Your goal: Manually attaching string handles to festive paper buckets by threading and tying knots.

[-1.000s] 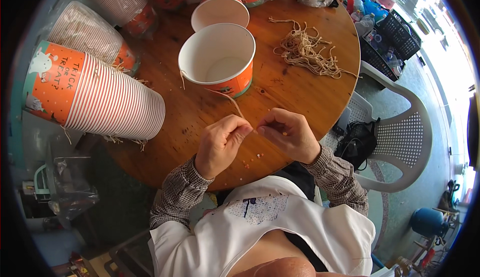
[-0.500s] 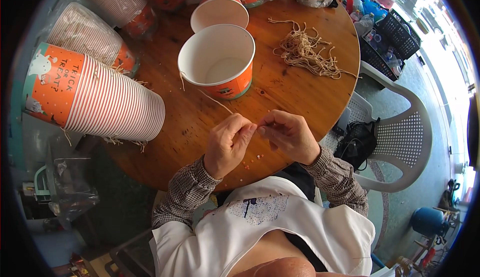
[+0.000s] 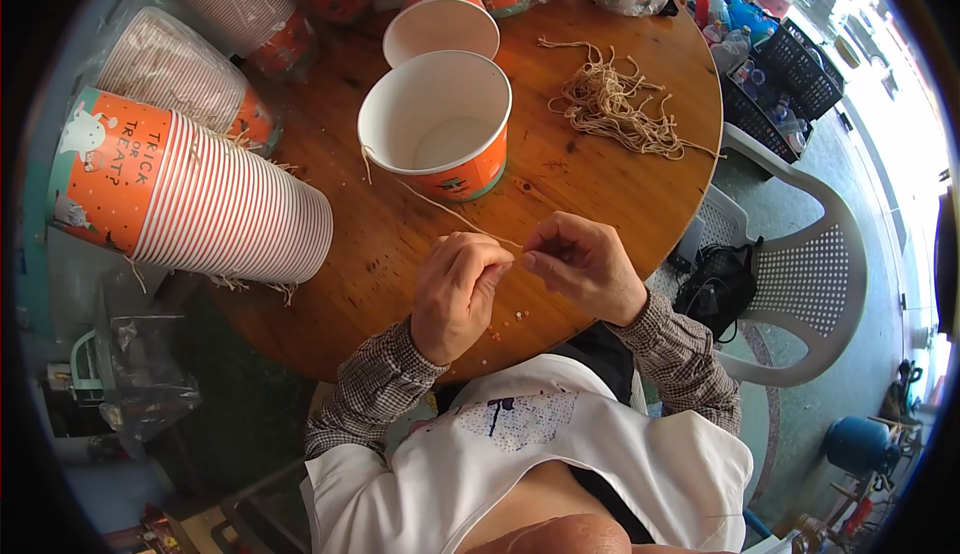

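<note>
A white-lined orange paper bucket (image 3: 487,166) stands upright on the wooden table beyond my hands. From its left rim side a thin beige cord (image 3: 440,204) runs over the table to my right hand (image 3: 590,266), whose thumb and forefinger pinch it. My left hand (image 3: 455,292) is closed, thumb against the curled forefinger, its tip almost meeting the right fingertips. What sits inside the left pinch, if anything, is hidden. Another paper bucket (image 3: 440,36) lies tipped just behind the first. To the right rests a tangled pile of beige cords (image 3: 618,109).
A long stack of nested paper buckets (image 3: 235,199) lies at the table's left, cords sticking out around it. Bagged stacks (image 3: 170,64) line the left and far edges. A grey plastic chair (image 3: 800,274) stands at right, with black crates (image 3: 780,89) beyond. Small crumbs dot the wooden table (image 3: 560,194).
My fingertips have parted slightly, the right hand shifting a little right. More of the cord now shows, stretching past the left hand to the right fingers.
</note>
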Available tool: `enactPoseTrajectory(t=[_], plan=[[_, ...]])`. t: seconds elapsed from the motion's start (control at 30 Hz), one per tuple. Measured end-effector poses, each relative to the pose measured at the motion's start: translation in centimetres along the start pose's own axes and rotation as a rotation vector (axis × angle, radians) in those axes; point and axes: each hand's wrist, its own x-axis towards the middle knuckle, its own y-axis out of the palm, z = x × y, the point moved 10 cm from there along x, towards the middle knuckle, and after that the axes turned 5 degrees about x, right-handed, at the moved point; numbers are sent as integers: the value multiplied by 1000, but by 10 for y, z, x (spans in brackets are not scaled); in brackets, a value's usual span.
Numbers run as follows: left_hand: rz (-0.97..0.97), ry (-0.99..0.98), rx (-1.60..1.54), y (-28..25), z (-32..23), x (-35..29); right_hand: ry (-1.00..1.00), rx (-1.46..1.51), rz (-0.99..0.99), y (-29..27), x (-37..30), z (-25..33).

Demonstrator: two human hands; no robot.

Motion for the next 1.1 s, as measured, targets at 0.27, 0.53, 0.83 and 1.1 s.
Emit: enactPoseTrajectory(t=[0.27, 0.53, 0.83, 1.1], plan=[[-40, 60, -62, 7, -12, 12, -463, 367, -160, -67, 67, 126], [-43, 24, 573, 14, 31, 67, -696, 569, -396, -157, 83, 117], [69, 63, 420, -47, 48, 44, -565, 475, -459, -165, 68, 77], [86, 66, 569, -76, 73, 20, -555, 418, -593, -163, 52, 44]])
